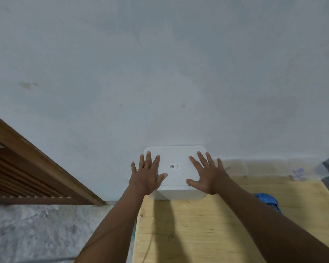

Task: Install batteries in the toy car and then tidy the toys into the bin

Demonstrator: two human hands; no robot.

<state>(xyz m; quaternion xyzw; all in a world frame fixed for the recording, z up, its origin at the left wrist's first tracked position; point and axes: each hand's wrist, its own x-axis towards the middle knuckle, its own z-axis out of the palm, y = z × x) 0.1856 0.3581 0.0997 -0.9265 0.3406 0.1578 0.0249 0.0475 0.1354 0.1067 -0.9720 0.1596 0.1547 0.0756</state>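
Far left of the bin, a louvred wooden door [17, 177] meets the pale wall [160, 73], with speckled floor [36, 234] below it. The left hand [147, 175] lies flat on the left end of the bin's lid [176, 155], fingers straight and spread, gripping nothing.

The white bin [179, 194] stands on the wooden table [198, 234], its back against the wall, with a small code label [174, 166] at the lid's centre. The lid's long axis runs left to right, along the wall. The right hand [209, 174] is pressed flat on the right end in the same way, so both hands are equally near.

Right of the bin, a blue plastic object [267, 201] shows beside the right forearm, too hidden to name. No toy car is visible, and the opaque lid hides the contents.

This looks like the lid being pressed shut. There is no room behind the bin, and the table's edge is close on its left. Open tabletop lies towards the person and to the right.
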